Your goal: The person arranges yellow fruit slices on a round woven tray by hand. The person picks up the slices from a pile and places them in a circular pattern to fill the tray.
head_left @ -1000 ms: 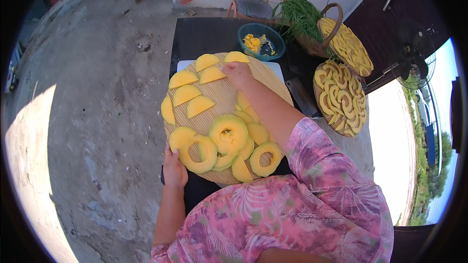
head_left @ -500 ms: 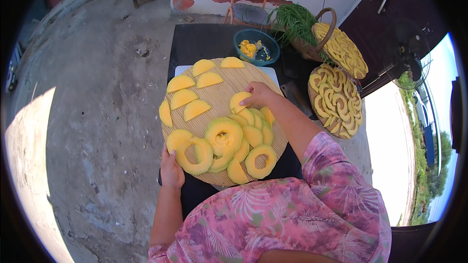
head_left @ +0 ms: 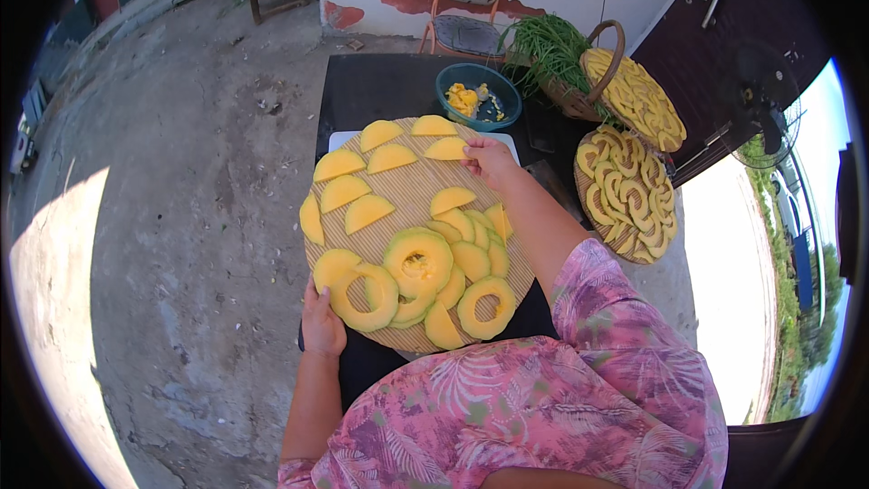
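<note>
A round woven tray (head_left: 412, 208) of thin straw-coloured strips lies before me, partly over my lap. My left hand (head_left: 323, 321) grips its near left rim, thumb on top, the other fingers partly hidden. At the far right of the tray, my right hand (head_left: 491, 163) pinches the right end of a half-moon pumpkin slice (head_left: 444, 148), which lies against the weave. Several more half-moon slices (head_left: 369, 215) are spread over the far and left parts. Nearer me, pumpkin rings (head_left: 487, 307) and overlapping slices (head_left: 471, 260) are heaped, with a thick ring (head_left: 417, 262) on top.
Beyond the tray is a black table (head_left: 371, 81) bearing a teal bowl (head_left: 478, 119) of orange pulp. To the right are a handled basket (head_left: 570, 98) of long green leaves and two slice-covered trays (head_left: 626, 195). A folding chair (head_left: 468, 14) and a fan (head_left: 762, 104) stand farther off.
My right hand has moved away from me, from the heaped slices to the far right of the tray, bringing a half-moon slice beside the others. My left hand keeps its hold.
</note>
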